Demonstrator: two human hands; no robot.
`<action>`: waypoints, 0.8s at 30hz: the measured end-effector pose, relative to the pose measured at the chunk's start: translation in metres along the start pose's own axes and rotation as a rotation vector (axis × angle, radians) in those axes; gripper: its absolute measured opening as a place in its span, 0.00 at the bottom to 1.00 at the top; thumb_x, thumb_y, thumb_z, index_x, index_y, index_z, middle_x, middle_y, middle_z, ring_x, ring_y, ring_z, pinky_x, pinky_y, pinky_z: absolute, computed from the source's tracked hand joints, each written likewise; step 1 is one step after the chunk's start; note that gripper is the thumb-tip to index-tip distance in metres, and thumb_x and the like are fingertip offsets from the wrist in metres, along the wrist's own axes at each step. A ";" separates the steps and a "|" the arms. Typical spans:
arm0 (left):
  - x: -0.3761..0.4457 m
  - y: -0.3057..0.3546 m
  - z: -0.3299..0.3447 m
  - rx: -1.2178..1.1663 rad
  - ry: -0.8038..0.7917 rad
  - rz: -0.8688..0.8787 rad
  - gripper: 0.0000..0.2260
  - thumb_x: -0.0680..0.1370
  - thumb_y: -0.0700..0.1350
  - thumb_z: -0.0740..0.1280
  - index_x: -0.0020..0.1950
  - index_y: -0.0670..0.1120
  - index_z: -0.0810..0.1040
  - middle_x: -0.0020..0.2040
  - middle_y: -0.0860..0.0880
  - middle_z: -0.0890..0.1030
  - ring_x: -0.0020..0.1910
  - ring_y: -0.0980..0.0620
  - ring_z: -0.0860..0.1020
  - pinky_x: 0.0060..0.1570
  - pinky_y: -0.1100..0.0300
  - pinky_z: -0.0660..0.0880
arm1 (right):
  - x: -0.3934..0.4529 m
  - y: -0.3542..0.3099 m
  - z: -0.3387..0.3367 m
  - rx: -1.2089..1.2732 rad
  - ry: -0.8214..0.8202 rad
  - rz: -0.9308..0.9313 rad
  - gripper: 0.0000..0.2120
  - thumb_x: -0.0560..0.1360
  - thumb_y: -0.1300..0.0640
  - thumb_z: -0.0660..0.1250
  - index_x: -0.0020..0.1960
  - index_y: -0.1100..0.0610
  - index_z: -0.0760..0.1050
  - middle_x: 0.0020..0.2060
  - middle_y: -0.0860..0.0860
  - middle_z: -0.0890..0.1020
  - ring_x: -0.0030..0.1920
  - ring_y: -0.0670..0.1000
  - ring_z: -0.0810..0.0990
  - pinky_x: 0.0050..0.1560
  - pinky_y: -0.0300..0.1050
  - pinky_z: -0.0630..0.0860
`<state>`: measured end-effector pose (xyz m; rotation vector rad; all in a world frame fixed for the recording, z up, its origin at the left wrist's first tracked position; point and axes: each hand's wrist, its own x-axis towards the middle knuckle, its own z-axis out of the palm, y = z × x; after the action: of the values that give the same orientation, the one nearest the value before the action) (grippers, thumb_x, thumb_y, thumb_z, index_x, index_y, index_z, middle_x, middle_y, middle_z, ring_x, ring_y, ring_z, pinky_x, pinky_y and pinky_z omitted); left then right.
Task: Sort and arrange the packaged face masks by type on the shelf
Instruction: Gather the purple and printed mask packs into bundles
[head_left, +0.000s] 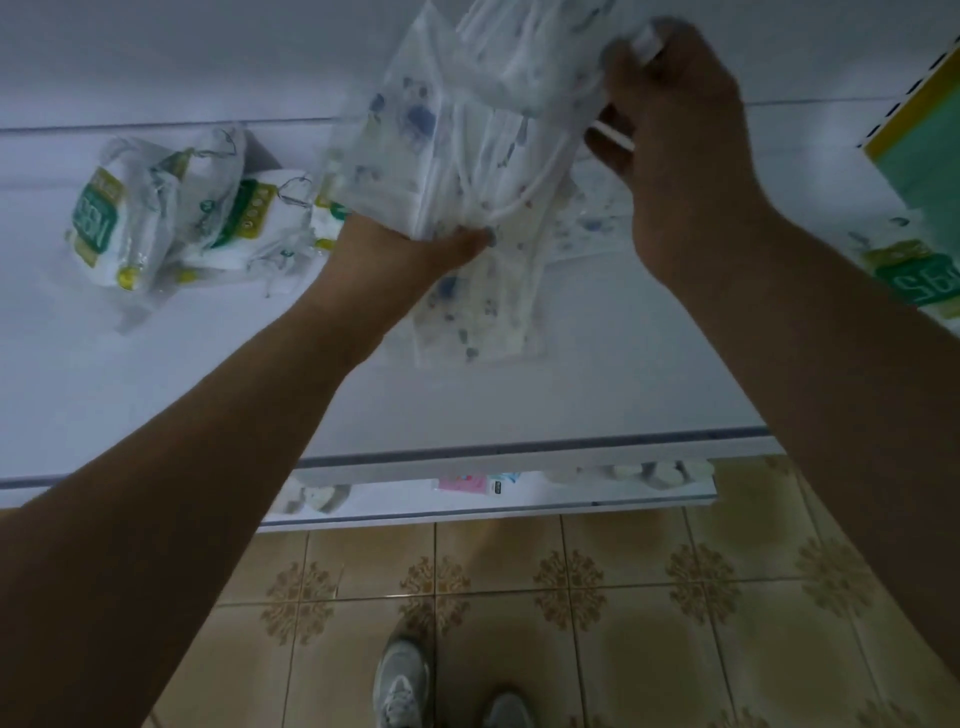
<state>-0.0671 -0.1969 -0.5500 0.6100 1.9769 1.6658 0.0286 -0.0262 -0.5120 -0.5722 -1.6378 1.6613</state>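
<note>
Two bare forearms reach up from the bottom corners over a tiled floor (597, 613), where a pair of grey sneakers (402, 686) stands below the white shelf (156, 395). On a lower shelf (467, 499) sit a pink packet and some pale packets, partly hidden.

Clear plastic wrappers are the only containers here, each with a folded mask sealed inside. A bundle of printed masks (467, 130), white with scattered blue and grey spots and white ear loops, is raised above the shelf between both hands. At the bundle's lower edge, the left hand (410, 249) is clamped on it, thumb pressed against the front. From the right, the right hand (670, 130) pinches its upper corner with curled fingers. More printed packets (483, 317) lie flat on the shelf just beneath the held bundle.

Well to the left rests a loose heap of green-and-yellow labelled mask packets (171, 208). Another such packet (919, 275) lies at the far right, near a teal and yellow box (924, 140).
</note>
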 end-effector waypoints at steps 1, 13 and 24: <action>0.003 0.004 -0.003 0.003 0.014 0.017 0.30 0.66 0.46 0.82 0.65 0.49 0.77 0.60 0.51 0.83 0.59 0.54 0.82 0.61 0.50 0.80 | 0.002 -0.006 -0.003 -0.009 0.003 -0.051 0.04 0.80 0.61 0.62 0.48 0.55 0.73 0.46 0.52 0.79 0.47 0.49 0.78 0.50 0.41 0.76; -0.007 -0.010 -0.007 0.153 -0.127 0.025 0.10 0.74 0.41 0.76 0.53 0.52 0.82 0.46 0.57 0.86 0.48 0.57 0.86 0.49 0.61 0.82 | -0.010 0.002 -0.009 -0.346 -0.090 -0.135 0.04 0.78 0.52 0.59 0.49 0.46 0.72 0.49 0.66 0.77 0.43 0.57 0.76 0.50 0.62 0.77; -0.007 -0.009 -0.012 0.072 -0.013 0.059 0.34 0.70 0.42 0.78 0.72 0.50 0.65 0.58 0.52 0.82 0.52 0.54 0.85 0.49 0.56 0.84 | -0.015 0.001 -0.005 -0.645 -0.214 -0.304 0.12 0.82 0.62 0.54 0.62 0.59 0.70 0.32 0.42 0.68 0.29 0.40 0.67 0.34 0.31 0.63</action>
<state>-0.0689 -0.2117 -0.5571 0.7096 2.0348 1.6265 0.0421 -0.0342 -0.5162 -0.4229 -2.3035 0.9838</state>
